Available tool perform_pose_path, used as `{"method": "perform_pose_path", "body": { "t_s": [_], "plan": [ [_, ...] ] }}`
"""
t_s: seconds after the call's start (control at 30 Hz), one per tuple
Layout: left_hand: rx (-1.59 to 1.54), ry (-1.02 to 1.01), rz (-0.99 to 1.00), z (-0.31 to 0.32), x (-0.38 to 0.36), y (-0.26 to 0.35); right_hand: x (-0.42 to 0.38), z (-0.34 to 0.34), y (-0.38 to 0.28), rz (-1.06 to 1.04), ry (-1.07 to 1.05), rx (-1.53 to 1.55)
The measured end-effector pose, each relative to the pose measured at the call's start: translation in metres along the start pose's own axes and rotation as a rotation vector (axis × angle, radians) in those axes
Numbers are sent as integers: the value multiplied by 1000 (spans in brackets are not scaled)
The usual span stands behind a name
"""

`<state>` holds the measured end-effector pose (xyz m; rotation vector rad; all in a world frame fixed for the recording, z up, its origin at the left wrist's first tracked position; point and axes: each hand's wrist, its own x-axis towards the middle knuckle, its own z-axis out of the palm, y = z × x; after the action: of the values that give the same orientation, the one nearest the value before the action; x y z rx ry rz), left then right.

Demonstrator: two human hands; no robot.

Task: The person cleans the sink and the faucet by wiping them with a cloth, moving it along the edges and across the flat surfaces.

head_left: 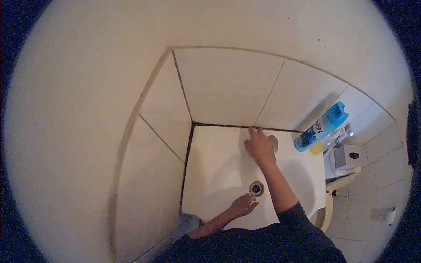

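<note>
My right hand (259, 147) reaches to the back of the white washbasin (219, 166). Its fingertips touch the dark joint (228, 126) where the basin meets the wall tiles, and the fingers are slightly apart. Just beside that hand is the grey tap (273, 143), partly hidden by my wrist. Low over the front of the basin, my left hand (244, 205) is half curled, with a gap between thumb and fingers and no object visible in it. Close by is the round metal drain (256, 189).
A blue spray can (321, 127) stands on the basin's right side. Behind it are a yellow bottle (316, 148) and a white-handled item (337, 140). Further right are a grey tissue box (347, 157) and a toilet (326, 215). Tiled walls (228, 83) enclose the basin's back and left.
</note>
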<state>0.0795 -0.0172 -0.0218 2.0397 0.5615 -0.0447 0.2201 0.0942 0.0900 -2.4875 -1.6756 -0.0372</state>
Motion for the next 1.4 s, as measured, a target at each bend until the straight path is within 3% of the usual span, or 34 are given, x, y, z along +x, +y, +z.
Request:
{"method": "perform_pose_path", "body": {
  "t_s": [0.1, 0.17, 0.3, 0.4, 0.47, 0.5, 0.63, 0.87, 0.97, 1.03, 1.07, 1.13, 1.17, 1.4],
  "plan": [
    [0, 7, -9, -8, -4, 3, 10, -5, -1, 118, 13, 38],
    [-12, 16, -22, -8, -2, 3, -4, -18, -6, -39, -125, -58],
    [-37, 41, 15, -3, -3, -5, 6, -5, 3, 26, -29, 55],
    [-22, 55, 12, -7, -2, -3, 16, -3, -14, -37, -17, 111],
    [-19, 51, 1, -9, -3, 3, 17, -6, -35, -35, -134, 168],
    [-32, 43, -7, -11, -3, 5, 17, -2, -32, -72, 1, 161],
    [-41, -25, -75, -21, -5, 7, 29, -17, -10, 49, -106, 23],
    [-72, 10, -7, -12, 1, 3, 29, 3, -38, -81, 15, 146],
    [-68, 50, -20, -15, -6, 0, 34, -1, -20, -22, -38, 31],
    [-31, -11, -18, -23, -3, 3, 42, -10, -10, -3, -182, -57],
    [-32, -15, -11, -21, -1, 3, 40, -3, -12, 3, -181, -62],
    [-124, 26, -25, -16, 3, 4, 35, 9, -32, -51, 20, 17],
    [-121, 21, -20, -14, 2, 5, 33, 4, -39, -44, -100, 96],
    [-98, 21, -10, -5, -3, -2, 40, -17, -18, 60, -249, 31]
  ]
}}
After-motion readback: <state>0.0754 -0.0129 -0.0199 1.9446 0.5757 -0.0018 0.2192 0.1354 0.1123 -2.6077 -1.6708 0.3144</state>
